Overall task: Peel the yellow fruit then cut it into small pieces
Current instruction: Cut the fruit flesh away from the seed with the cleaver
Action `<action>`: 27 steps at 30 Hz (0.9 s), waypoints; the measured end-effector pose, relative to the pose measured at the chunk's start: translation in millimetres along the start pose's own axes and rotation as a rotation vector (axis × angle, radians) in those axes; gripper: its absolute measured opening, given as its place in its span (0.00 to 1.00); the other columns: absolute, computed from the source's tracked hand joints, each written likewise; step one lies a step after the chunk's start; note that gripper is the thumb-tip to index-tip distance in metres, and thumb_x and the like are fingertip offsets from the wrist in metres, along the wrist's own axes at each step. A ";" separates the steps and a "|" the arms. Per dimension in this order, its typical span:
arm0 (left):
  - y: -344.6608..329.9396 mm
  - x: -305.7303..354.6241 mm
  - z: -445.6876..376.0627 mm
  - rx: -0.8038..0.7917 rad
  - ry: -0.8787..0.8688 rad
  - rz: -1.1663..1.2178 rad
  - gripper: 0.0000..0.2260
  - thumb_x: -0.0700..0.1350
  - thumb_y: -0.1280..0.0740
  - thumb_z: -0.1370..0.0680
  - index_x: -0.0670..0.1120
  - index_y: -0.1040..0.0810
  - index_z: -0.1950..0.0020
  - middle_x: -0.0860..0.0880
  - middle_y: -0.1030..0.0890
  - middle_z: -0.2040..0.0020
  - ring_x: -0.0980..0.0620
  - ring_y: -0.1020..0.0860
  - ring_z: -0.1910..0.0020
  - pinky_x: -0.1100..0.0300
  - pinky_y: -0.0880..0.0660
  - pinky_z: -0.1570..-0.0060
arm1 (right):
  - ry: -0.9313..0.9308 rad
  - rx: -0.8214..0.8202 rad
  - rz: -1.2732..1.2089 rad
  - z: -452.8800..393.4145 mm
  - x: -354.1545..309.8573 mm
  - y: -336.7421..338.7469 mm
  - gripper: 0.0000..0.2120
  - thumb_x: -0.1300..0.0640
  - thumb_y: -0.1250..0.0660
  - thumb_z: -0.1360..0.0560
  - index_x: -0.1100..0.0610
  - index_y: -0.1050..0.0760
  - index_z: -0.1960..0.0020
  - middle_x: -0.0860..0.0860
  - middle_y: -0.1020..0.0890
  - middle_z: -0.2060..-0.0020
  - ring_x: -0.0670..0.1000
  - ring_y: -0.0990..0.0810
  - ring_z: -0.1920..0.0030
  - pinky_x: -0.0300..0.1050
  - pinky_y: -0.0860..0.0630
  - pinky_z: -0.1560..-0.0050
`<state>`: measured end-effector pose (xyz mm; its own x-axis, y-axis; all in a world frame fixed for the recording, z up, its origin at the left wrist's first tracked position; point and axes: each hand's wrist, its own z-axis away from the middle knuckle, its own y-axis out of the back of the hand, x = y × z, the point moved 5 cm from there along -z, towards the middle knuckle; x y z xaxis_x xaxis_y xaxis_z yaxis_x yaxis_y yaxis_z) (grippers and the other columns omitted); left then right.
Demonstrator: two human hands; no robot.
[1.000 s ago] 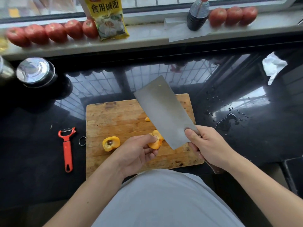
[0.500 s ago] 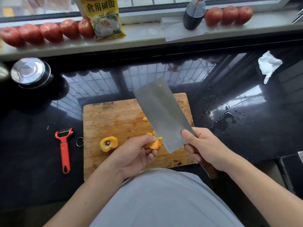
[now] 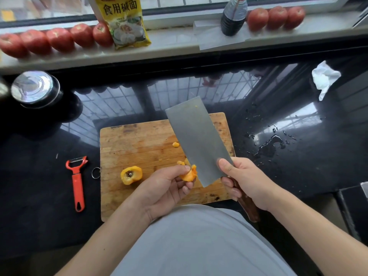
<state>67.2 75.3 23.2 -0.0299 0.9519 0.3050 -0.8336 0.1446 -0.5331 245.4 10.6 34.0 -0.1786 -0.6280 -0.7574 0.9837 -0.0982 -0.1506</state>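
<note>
Daylight from window [image 3: 179,5]; glare on black countertop [image 3: 298,120]; wide-angle edge distortion; sharp.

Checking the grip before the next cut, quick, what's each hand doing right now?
Left hand: fingers pinch a yellow fruit piece against the blade.
Right hand: grips the cleaver by its handle, thumb on the blade.

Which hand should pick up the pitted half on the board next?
Left. The left hand is nearest the pitted half, holding only a fruit piece; the right hand grips the cleaver.
</note>
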 end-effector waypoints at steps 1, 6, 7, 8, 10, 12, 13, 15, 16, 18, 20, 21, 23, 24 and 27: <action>0.4 0.3 0.0 0.009 -0.008 -0.012 0.08 0.40 0.29 0.27 0.39 0.20 0.50 0.44 0.20 0.62 0.53 0.22 0.69 0.67 0.24 0.72 | -0.004 0.008 -0.005 -0.4 0.9 0.2 0.16 0.43 0.37 0.19 0.55 0.23 0.56 0.53 0.30 0.70 0.50 0.34 0.76 0.44 0.29 0.73; -2.2 -0.7 -0.7 0.028 -0.088 -0.040 0.06 0.38 0.31 0.20 0.37 0.20 0.47 0.43 0.20 0.60 0.52 0.21 0.67 0.66 0.22 0.68 | -0.014 0.035 -0.091 -1.7 1.7 -1.4 0.15 0.45 0.37 0.19 0.51 0.18 0.56 0.52 0.30 0.71 0.49 0.35 0.76 0.43 0.31 0.75; -3.4 -1.0 -0.5 0.021 -0.108 -0.030 0.07 0.39 0.30 0.22 0.37 0.20 0.46 0.43 0.20 0.59 0.52 0.20 0.66 0.66 0.21 0.67 | -0.013 0.038 -0.106 -1.6 1.3 -2.2 0.16 0.45 0.37 0.19 0.48 0.18 0.60 0.52 0.30 0.71 0.49 0.35 0.77 0.43 0.31 0.75; -4.5 -1.0 0.0 0.013 -0.121 -0.022 0.09 0.40 0.29 0.23 0.37 0.20 0.46 0.43 0.19 0.59 0.52 0.20 0.65 0.66 0.21 0.66 | -0.016 0.041 -0.124 -1.5 1.1 -2.8 0.16 0.45 0.37 0.19 0.47 0.19 0.62 0.52 0.30 0.71 0.49 0.35 0.77 0.43 0.31 0.75; -5.8 -0.5 1.0 0.003 -0.134 -0.027 0.11 0.41 0.28 0.26 0.37 0.19 0.46 0.43 0.18 0.58 0.52 0.19 0.64 0.65 0.20 0.65 | -0.023 0.045 -0.150 -1.1 1.8 -3.2 0.17 0.45 0.37 0.19 0.47 0.19 0.63 0.52 0.30 0.71 0.49 0.35 0.76 0.43 0.31 0.75; -5.3 0.1 0.9 0.007 -0.138 -0.049 0.11 0.41 0.28 0.26 0.37 0.19 0.46 0.43 0.18 0.58 0.52 0.19 0.64 0.65 0.20 0.64 | -0.030 0.037 -0.158 -1.1 4.0 -3.2 0.17 0.45 0.37 0.18 0.47 0.19 0.63 0.52 0.30 0.70 0.49 0.36 0.76 0.43 0.32 0.74; -4.7 0.2 0.6 0.012 -0.137 -0.061 0.10 0.40 0.28 0.25 0.37 0.19 0.46 0.43 0.17 0.58 0.52 0.19 0.64 0.65 0.20 0.65 | -0.037 0.035 -0.163 -1.2 5.0 -3.0 0.17 0.45 0.37 0.18 0.47 0.19 0.63 0.52 0.30 0.71 0.49 0.36 0.76 0.43 0.32 0.74; -3.8 -0.1 -0.2 0.025 -0.136 -0.081 0.06 0.38 0.30 0.21 0.37 0.19 0.47 0.44 0.17 0.59 0.52 0.19 0.65 0.65 0.20 0.66 | -0.053 0.029 -0.183 -1.3 7.3 -1.4 0.16 0.44 0.36 0.19 0.48 0.18 0.61 0.51 0.30 0.70 0.49 0.36 0.76 0.43 0.32 0.74; -3.2 -0.4 -0.6 0.031 -0.139 -0.088 0.05 0.38 0.31 0.20 0.37 0.19 0.47 0.44 0.17 0.60 0.53 0.19 0.65 0.65 0.20 0.66 | -0.058 0.026 -0.189 -1.5 8.4 -0.1 0.15 0.44 0.35 0.19 0.48 0.18 0.60 0.51 0.29 0.70 0.49 0.35 0.76 0.43 0.32 0.74; -2.7 -0.6 -1.1 0.041 -0.154 -0.105 0.03 0.37 0.31 0.20 0.37 0.19 0.48 0.44 0.17 0.59 0.52 0.19 0.65 0.65 0.20 0.66 | -0.065 0.015 -0.199 -2.2 10.5 2.0 0.14 0.43 0.34 0.20 0.50 0.17 0.57 0.51 0.29 0.70 0.48 0.35 0.76 0.43 0.31 0.74; -2.4 0.0 -2.0 0.052 -0.189 -0.134 0.03 0.36 0.31 0.19 0.37 0.19 0.48 0.43 0.16 0.56 0.52 0.19 0.64 0.64 0.20 0.64 | -0.072 -0.003 -0.220 -3.5 12.8 1.8 0.14 0.42 0.33 0.21 0.50 0.17 0.57 0.51 0.29 0.70 0.48 0.35 0.76 0.42 0.30 0.74; -2.2 0.2 -2.5 0.058 -0.209 -0.143 0.04 0.36 0.31 0.19 0.37 0.19 0.47 0.42 0.16 0.53 0.51 0.18 0.63 0.64 0.19 0.63 | -0.075 -0.008 -0.228 -4.2 14.0 0.8 0.14 0.42 0.33 0.21 0.50 0.18 0.58 0.51 0.29 0.69 0.48 0.35 0.76 0.42 0.30 0.74; -1.9 -0.1 -3.6 0.073 -0.236 -0.141 0.05 0.35 0.32 0.19 0.36 0.20 0.44 0.41 0.16 0.49 0.50 0.17 0.59 0.63 0.18 0.61 | -0.077 -0.002 -0.239 -6.3 15.7 -1.7 0.15 0.42 0.33 0.20 0.48 0.19 0.61 0.50 0.29 0.70 0.48 0.35 0.76 0.42 0.31 0.74; -1.9 -0.4 -3.9 0.075 -0.243 -0.137 0.06 0.35 0.32 0.19 0.35 0.20 0.43 0.40 0.16 0.48 0.49 0.17 0.58 0.62 0.18 0.59 | -0.073 0.007 -0.243 -7.4 16.1 -2.7 0.15 0.42 0.33 0.20 0.48 0.20 0.63 0.50 0.29 0.70 0.48 0.35 0.76 0.42 0.31 0.74; -1.0 0.2 -3.8 0.066 -0.248 -0.109 0.09 0.36 0.31 0.19 0.34 0.21 0.40 0.40 0.16 0.47 0.48 0.17 0.55 0.61 0.16 0.56 | -0.063 0.046 -0.248 -10.1 16.1 -2.1 0.16 0.43 0.33 0.20 0.47 0.20 0.64 0.50 0.29 0.70 0.48 0.35 0.77 0.42 0.31 0.74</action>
<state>70.1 76.4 20.9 -0.0655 0.8350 0.5464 -0.8732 0.2170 -0.4363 240.2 8.5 15.7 -0.4139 -0.6272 -0.6598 0.9103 -0.2889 -0.2964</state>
